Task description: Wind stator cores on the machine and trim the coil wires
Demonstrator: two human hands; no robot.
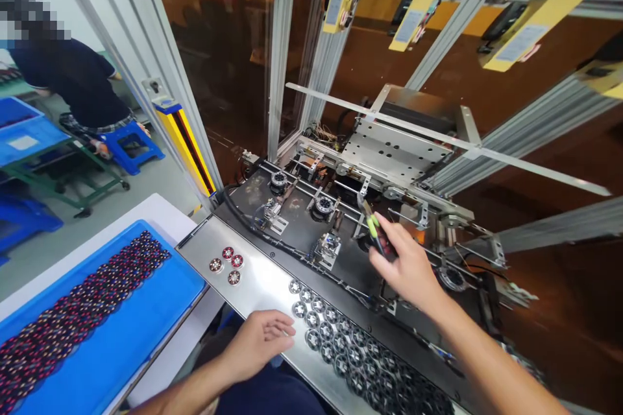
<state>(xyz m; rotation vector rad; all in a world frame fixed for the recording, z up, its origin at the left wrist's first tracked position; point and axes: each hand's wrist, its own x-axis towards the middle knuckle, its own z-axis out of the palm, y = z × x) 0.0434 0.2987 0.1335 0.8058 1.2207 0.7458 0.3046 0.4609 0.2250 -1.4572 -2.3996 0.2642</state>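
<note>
My right hand (pixel 406 266) grips a pair of pliers (pixel 372 224) with green and black handles. Their metal jaws point away from me, over the machine's dark plate (pixel 296 233) near a metal bracket. My left hand (pixel 263 340) is loosely curved, with nothing visible in it, at the near edge of the metal shelf (pixel 263 279). Just right of it lie rows of round black and silver parts (pixel 341 350). Several similar round parts with red windings (pixel 234 277) are grouped at the shelf's left end.
A blue tray (pixel 160 311) full of overlapping wound parts (pixel 78 318) stands at the left. Yellow brackets (pixel 409 26) hang overhead, and a thin metal strip (pixel 438 133) crosses the machine. Round fixtures (pixel 324 205) sit on the plate. Farther left, a person (pixel 68 78) sits on a blue stool (pixel 129 146).
</note>
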